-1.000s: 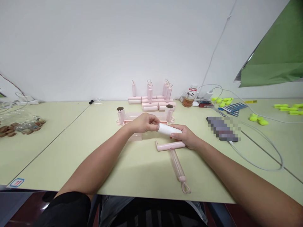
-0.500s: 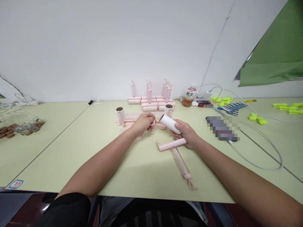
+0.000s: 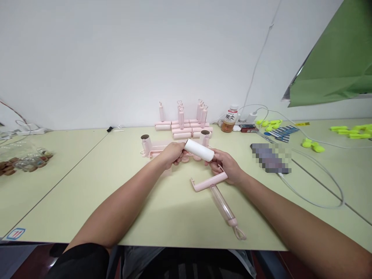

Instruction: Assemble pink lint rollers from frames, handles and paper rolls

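Observation:
A white lint-roller refill (image 3: 200, 150) is held tilted above the table, between my two hands. My right hand (image 3: 228, 166) is closed round its lower right end. At the upper left end are the pinched fingers of my left hand (image 3: 173, 154); the small pink end cap they held is now hidden by the fingers and the roll. Below my right hand is a pink lint roller handle (image 3: 209, 182) with a clear grip and a loop at its end, its frame's right end touching the hand. Pink round caps (image 3: 197, 158) lie behind the roll.
Two upright refills (image 3: 145, 143) (image 3: 205, 138) stand beyond my hands. Several finished pink lint rollers (image 3: 181, 126) are stacked by the wall. To the right are a drink bottle (image 3: 230, 119), a cabled phone (image 3: 269, 159) and yellow pieces (image 3: 312, 145); glass jars (image 3: 30, 163) lie left.
The refill has moved left, and its open end has come to my left fingers. My right hand has shifted towards the lower end of the refill. The view has shifted slightly.

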Demonstrator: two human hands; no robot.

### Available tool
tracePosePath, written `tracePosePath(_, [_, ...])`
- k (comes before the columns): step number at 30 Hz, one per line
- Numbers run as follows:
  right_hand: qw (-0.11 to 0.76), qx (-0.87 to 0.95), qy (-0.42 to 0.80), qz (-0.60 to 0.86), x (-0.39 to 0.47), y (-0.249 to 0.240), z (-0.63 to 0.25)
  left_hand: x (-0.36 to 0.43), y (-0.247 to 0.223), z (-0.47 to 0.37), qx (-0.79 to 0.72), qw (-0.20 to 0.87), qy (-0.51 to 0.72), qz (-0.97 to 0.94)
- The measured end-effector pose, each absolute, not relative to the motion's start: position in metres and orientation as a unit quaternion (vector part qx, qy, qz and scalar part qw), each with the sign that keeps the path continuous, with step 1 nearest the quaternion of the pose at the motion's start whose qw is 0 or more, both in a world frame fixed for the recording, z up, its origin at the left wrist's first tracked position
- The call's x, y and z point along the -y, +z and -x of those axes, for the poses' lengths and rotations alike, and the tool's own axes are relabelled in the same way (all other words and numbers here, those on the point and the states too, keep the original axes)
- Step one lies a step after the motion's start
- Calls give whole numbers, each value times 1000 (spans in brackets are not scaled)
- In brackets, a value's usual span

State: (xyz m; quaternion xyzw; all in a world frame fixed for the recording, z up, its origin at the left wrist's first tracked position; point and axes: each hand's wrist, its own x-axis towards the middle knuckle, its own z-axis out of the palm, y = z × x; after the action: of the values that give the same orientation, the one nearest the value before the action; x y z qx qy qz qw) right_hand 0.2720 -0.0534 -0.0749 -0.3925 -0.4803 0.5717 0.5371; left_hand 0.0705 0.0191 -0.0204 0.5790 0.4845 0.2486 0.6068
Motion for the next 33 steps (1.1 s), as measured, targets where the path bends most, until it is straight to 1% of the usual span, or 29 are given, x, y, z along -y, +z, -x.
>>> tracePosePath(11, [505, 509, 548, 431, 59, -64, -269, -22, -21, -68, -481, 598, 246, -593])
tracePosePath(20, [509, 491, 557, 436, 56, -69, -270, -17, -13, -70, -472, 612, 242, -587])
tracePosePath(23, [515, 471, 559, 448, 55, -67, -268, -17, -12, -69, -477, 592, 263, -594])
tracePosePath(29, [554, 406, 532, 494, 50, -71, -267, -18, -2, -65, -481, 571, 289, -599])
tracePosePath(31, [541, 408, 541, 499, 50, -73, -266, -17, 8, -57, -483, 550, 293, -615])
tracePosePath(33, [507, 417, 562, 503, 52, -73, -265, -16, 20, -42, -487, 526, 295, -632])
